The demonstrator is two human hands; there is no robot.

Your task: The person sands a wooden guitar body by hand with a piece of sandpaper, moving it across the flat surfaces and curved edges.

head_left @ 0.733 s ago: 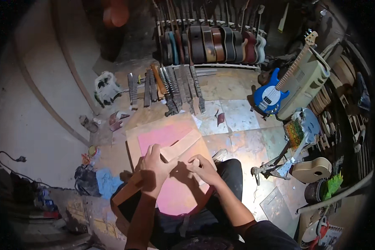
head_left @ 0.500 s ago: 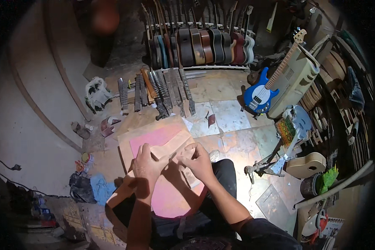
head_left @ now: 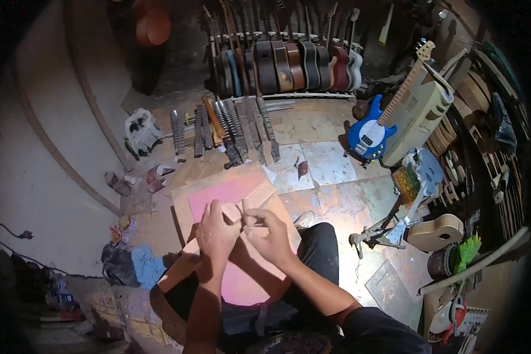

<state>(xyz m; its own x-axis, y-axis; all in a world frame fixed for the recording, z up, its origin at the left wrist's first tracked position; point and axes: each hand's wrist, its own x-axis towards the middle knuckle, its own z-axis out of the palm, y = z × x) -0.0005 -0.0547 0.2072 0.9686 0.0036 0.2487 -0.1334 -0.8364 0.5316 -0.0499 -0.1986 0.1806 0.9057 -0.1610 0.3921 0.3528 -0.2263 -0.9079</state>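
A long, pale wooden piece (head_left: 180, 271), shaped like a guitar neck, lies slantwise from my lap at lower left toward the upper right. My left hand (head_left: 214, 235) is closed around its middle. Close beside it, my right hand (head_left: 269, 237) has curled fingers pinching a small, flat, light-brown piece (head_left: 246, 207) against the wood. What that piece is made of I cannot make out. Beneath lies a pale board (head_left: 182, 206), partly covered in pink (head_left: 209, 199); another pink surface (head_left: 251, 288) shows between my forearms.
Several guitar necks (head_left: 236, 127) lie on the floor ahead, before a rack of guitars (head_left: 295, 68). A blue bass (head_left: 371, 133) stands at right, with an unfinished guitar body (head_left: 435, 232) nearer. Blue cloth (head_left: 144, 265) and a black bag (head_left: 118, 259) lie at left.
My right hand has shifted left and closer to my left hand, bringing the small piece onto the wood. The left hand keeps its hold. The whole view has shifted slightly.
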